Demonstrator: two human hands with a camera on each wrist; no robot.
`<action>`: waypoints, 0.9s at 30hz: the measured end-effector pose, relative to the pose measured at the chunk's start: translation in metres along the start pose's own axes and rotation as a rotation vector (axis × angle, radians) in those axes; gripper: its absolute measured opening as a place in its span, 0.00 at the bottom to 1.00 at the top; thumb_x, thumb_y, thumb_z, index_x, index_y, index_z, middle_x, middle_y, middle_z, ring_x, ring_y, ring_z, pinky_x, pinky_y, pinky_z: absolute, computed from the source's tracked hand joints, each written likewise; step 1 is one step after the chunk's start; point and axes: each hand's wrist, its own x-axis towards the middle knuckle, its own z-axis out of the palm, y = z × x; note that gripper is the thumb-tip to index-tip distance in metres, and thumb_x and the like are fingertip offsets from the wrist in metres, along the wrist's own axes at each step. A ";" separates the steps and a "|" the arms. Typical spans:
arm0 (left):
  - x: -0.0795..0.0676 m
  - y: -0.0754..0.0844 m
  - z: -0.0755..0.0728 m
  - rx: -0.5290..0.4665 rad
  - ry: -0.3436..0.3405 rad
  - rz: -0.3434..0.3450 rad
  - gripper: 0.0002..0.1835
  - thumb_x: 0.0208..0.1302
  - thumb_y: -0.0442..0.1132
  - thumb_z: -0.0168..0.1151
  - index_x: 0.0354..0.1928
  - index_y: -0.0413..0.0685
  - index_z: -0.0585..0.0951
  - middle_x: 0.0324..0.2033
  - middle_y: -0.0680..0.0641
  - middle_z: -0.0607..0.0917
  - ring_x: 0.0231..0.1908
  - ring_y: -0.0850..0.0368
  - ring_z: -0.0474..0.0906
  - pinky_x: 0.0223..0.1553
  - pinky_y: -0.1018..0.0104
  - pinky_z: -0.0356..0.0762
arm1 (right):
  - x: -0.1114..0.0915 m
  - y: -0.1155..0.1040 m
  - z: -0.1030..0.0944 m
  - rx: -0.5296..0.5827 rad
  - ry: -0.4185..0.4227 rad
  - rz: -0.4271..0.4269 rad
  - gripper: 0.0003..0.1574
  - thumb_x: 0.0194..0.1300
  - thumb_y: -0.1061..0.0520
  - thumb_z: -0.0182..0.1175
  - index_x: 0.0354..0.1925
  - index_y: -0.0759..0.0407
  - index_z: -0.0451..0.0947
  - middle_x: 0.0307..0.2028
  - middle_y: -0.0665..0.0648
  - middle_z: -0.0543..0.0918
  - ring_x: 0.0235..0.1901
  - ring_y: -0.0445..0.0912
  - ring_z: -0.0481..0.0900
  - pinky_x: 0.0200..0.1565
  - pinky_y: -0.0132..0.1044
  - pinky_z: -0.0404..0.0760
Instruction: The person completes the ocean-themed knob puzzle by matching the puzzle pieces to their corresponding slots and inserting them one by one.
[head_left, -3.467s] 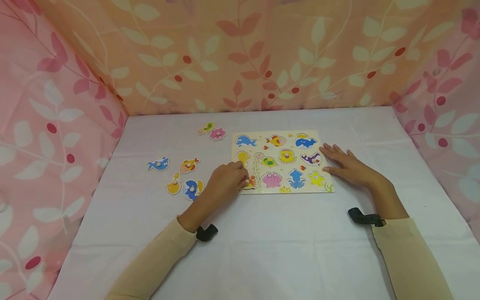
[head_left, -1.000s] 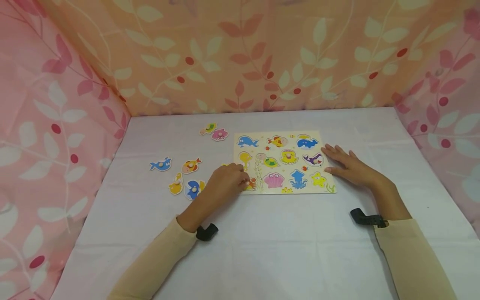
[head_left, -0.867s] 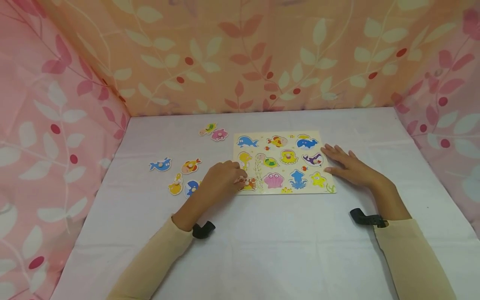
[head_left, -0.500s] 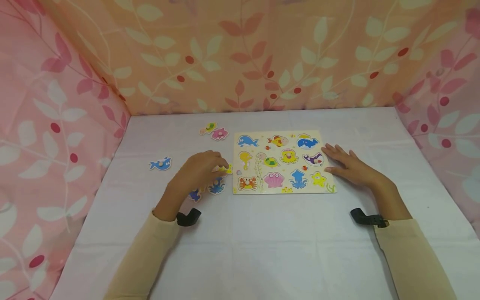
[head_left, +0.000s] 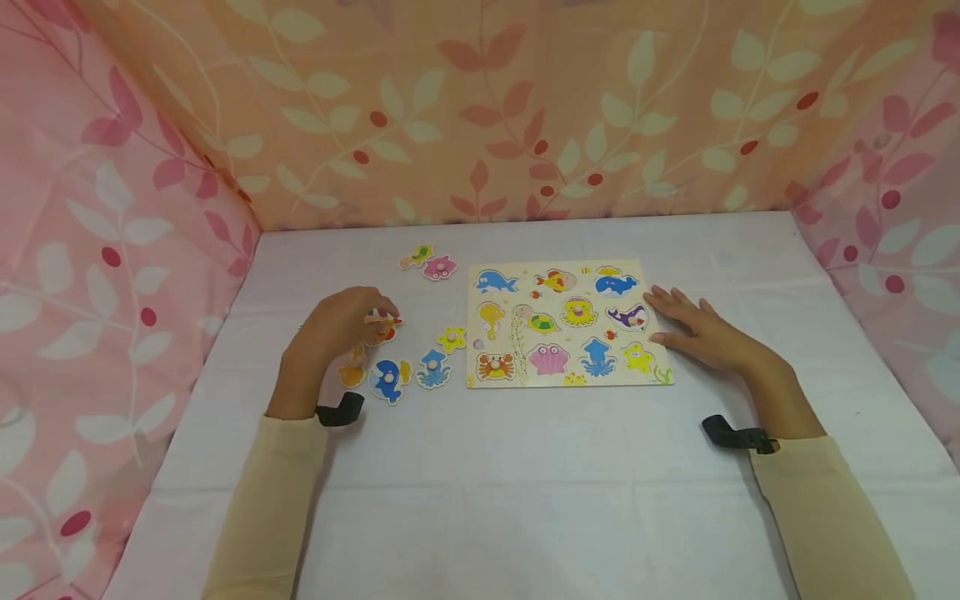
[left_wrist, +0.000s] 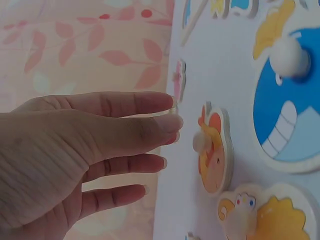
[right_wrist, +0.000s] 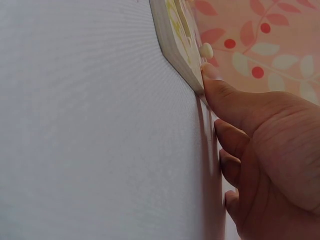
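My left hand hovers over the loose pieces left of the board, fingers loosely extended and holding nothing. Close to its thumb and fingertips is the white knob of an orange fish puzzle piece, with a gap between them in the left wrist view. A cream peg puzzle board printed with sea animals lies to the right. In it sit a knobbed crab piece, an octopus piece and a purple whale piece. My right hand rests with spread fingers at the board's right edge, thumb against it.
Around the left hand lie a duck-like yellow piece, a blue whale piece, a blue squid piece and a yellow star piece. Farther back are a turtle piece and a pink shell piece. Floral curtains surround the white table.
My left hand has let go of the crab piece, now seated in the board's lower left, and moved left to the fish piece. The right hand stays at the board's edge.
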 end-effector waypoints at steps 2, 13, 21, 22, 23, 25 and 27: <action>0.001 -0.004 0.000 -0.008 -0.005 -0.014 0.14 0.65 0.37 0.71 0.52 0.53 0.87 0.46 0.48 0.85 0.51 0.47 0.78 0.54 0.46 0.76 | 0.000 0.000 0.000 0.001 0.000 -0.006 0.52 0.70 0.35 0.58 0.81 0.41 0.46 0.81 0.57 0.41 0.79 0.57 0.28 0.71 0.58 0.20; 0.005 -0.015 0.007 0.035 -0.023 -0.064 0.15 0.62 0.32 0.72 0.50 0.54 0.88 0.43 0.48 0.86 0.50 0.47 0.77 0.54 0.46 0.77 | 0.002 0.002 -0.001 0.003 0.001 -0.002 0.52 0.70 0.35 0.59 0.81 0.41 0.46 0.81 0.57 0.42 0.79 0.56 0.29 0.72 0.58 0.21; 0.006 -0.012 0.005 0.015 -0.034 -0.086 0.13 0.64 0.34 0.71 0.49 0.52 0.89 0.41 0.48 0.86 0.46 0.48 0.77 0.52 0.48 0.78 | 0.001 0.000 -0.003 -0.004 0.002 0.007 0.52 0.70 0.35 0.59 0.81 0.41 0.46 0.81 0.56 0.41 0.79 0.56 0.28 0.72 0.57 0.21; 0.006 -0.012 0.005 0.018 -0.034 -0.084 0.13 0.64 0.35 0.71 0.49 0.52 0.89 0.41 0.48 0.86 0.46 0.48 0.77 0.52 0.48 0.78 | 0.001 0.000 -0.002 -0.002 0.004 0.006 0.52 0.70 0.35 0.59 0.81 0.41 0.46 0.81 0.56 0.41 0.79 0.56 0.28 0.72 0.57 0.20; 0.006 -0.012 0.005 0.020 -0.034 -0.080 0.12 0.64 0.34 0.71 0.49 0.52 0.89 0.41 0.48 0.86 0.46 0.47 0.77 0.53 0.48 0.77 | 0.002 0.000 -0.002 -0.001 0.003 0.006 0.52 0.70 0.35 0.59 0.81 0.41 0.46 0.81 0.56 0.41 0.79 0.56 0.28 0.72 0.57 0.20; 0.005 -0.013 0.005 0.027 -0.033 -0.074 0.13 0.64 0.35 0.71 0.50 0.51 0.88 0.43 0.48 0.86 0.47 0.47 0.77 0.54 0.48 0.77 | 0.002 0.001 -0.001 0.000 0.003 0.009 0.52 0.70 0.34 0.59 0.81 0.40 0.46 0.81 0.55 0.41 0.79 0.56 0.27 0.72 0.57 0.20; 0.005 -0.014 0.006 0.044 -0.018 -0.060 0.13 0.64 0.35 0.71 0.50 0.50 0.88 0.44 0.47 0.87 0.48 0.47 0.78 0.55 0.47 0.77 | 0.001 0.001 0.000 0.004 0.000 0.012 0.52 0.70 0.34 0.59 0.81 0.40 0.46 0.81 0.55 0.41 0.79 0.56 0.27 0.72 0.57 0.20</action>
